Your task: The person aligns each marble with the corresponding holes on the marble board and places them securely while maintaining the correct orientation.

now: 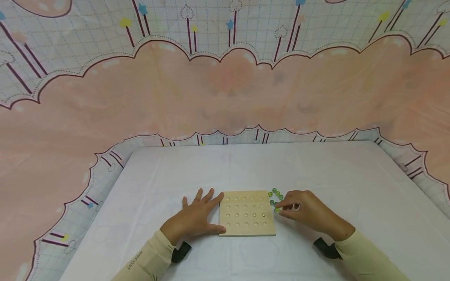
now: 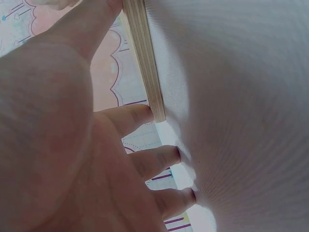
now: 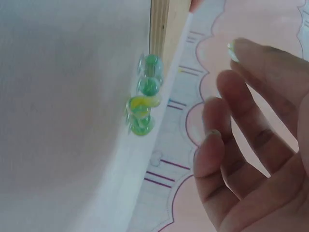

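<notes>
A pale wooden board (image 1: 246, 219) with rows of round hollows lies flat on the table. My left hand (image 1: 195, 220) is at its left side, fingers spread, with thumb and index finger touching the edge; the left wrist view shows them along the layered side (image 2: 145, 58). To the right of the board my right hand (image 1: 309, 208) pinches a yellow-green glass marble (image 1: 277, 210) between thumb and fingertips. Several loose green marbles (image 1: 274, 190) lie just beyond it; the right wrist view shows these marbles (image 3: 148, 87) close to the board's edge. One hollow at the board's right looks darker than the others.
A white cloth covers the table (image 1: 168, 171). Behind and around it hangs a peach and white patterned cloth (image 1: 218, 93). Black straps with cameras (image 1: 181, 251) sit at both wrists, below the light yellow sleeves (image 1: 147, 257).
</notes>
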Demonstrator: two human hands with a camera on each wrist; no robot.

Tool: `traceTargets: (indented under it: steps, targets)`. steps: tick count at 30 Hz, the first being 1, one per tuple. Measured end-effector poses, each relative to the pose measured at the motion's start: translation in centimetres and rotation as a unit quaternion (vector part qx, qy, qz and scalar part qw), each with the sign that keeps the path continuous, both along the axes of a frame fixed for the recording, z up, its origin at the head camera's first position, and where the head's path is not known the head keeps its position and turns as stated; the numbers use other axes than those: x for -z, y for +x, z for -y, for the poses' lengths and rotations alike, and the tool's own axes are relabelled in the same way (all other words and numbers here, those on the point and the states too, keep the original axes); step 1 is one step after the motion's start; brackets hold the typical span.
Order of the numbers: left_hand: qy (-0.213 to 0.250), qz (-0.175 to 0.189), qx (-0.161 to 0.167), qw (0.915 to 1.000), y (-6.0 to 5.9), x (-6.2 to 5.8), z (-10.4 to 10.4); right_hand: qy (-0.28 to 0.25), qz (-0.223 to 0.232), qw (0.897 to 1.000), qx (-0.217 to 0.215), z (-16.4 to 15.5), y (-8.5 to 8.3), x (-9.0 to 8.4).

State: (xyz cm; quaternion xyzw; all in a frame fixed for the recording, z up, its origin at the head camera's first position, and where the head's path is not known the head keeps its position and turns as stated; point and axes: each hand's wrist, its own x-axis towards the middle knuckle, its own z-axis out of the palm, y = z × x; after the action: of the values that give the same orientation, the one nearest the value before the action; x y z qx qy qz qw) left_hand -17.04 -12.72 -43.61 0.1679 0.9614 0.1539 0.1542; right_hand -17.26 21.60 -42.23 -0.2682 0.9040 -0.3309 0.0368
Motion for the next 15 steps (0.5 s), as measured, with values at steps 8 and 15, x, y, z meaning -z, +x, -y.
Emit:
traceTargets:
  steps: [8, 15]
  targets:
    - [-0.005, 0.001, -0.001, 1.0, 0.0, 0.0, 0.0, -0.026, -0.033, 0.999, 0.004, 1.0, 0.7, 0.1]
    - [-0.006, 0.0, -0.001, 1.0, 0.1, -0.1, -0.1, -0.019, -0.027, 0.999, 0.004, 1.7, 1.0, 0.1]
